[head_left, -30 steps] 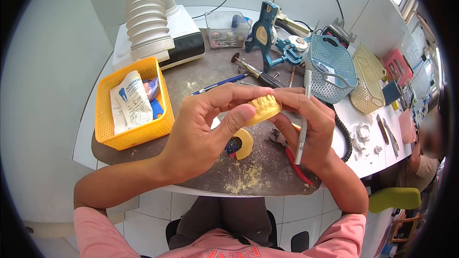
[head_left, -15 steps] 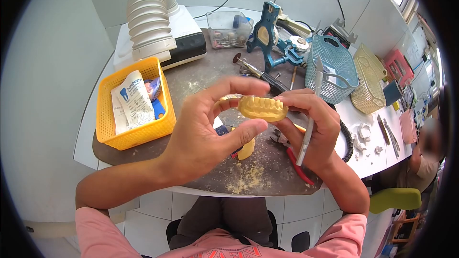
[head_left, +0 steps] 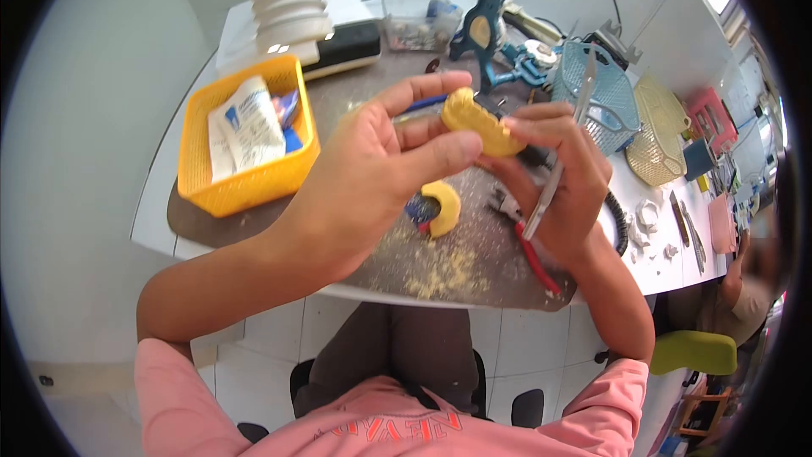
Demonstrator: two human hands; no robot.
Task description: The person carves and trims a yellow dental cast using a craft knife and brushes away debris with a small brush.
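Note:
A yellow dental cast [head_left: 484, 125] is tilted up between my two hands above the bench. My left hand [head_left: 364, 169] grips its left side, thumb in front and fingers behind. The fingertips of my right hand [head_left: 562, 156] pinch its right edge. That same hand also holds a slim silver knife [head_left: 545, 199], its blade pointing up and away. Below the cast, a second curved yellow plaster piece [head_left: 446, 210] lies on the bench beside a dark blue object. Red-handled pliers [head_left: 534, 262] rest to its right.
Yellow shavings [head_left: 448, 267] cover the near bench mat. A yellow basket [head_left: 254, 195] holding packets stands at left, before a white machine with a ribbed hose [head_left: 290, 0]. Behind are a blue articulator [head_left: 486, 30] and a blue basket [head_left: 600, 123]. Another person [head_left: 744, 288] sits at far right.
The cast has turned from level, teeth facing me, to a steeper tilt. My left hand has closed in on it, and the view has tipped downward.

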